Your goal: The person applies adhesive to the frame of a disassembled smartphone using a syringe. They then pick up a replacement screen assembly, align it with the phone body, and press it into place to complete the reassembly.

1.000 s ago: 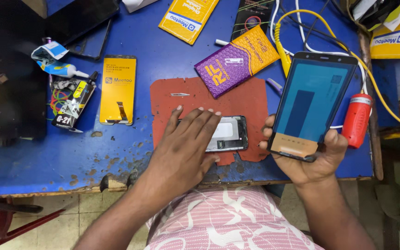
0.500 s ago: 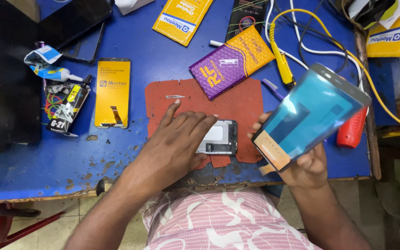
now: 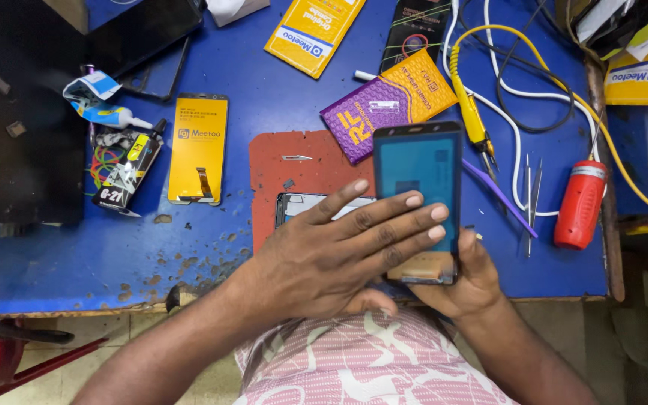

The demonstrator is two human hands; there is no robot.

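A dark phone screen panel [image 3: 418, 169] with a blue film stands upright in front of me, over the near table edge. My right hand [image 3: 463, 281] grips its lower end from beneath. My left hand [image 3: 339, 255] lies flat across its lower face, fingers spread toward the right edge. Behind my left hand, a phone body [image 3: 301, 204] rests on a red-brown mat [image 3: 286, 176], mostly hidden by my fingers.
On the blue table [image 3: 279, 82] lie a yellow screen pack [image 3: 199, 146], a glue tube [image 3: 125, 171], a purple-and-orange pack [image 3: 390, 105], a yellow soldering iron [image 3: 471, 112], tweezers [image 3: 531, 202], a red cylinder [image 3: 579, 204] and cables [image 3: 511, 90].
The right hand has brought the screen panel from the right side in over the mat and turned it upright. The left hand left the phone body and now presses on the panel.
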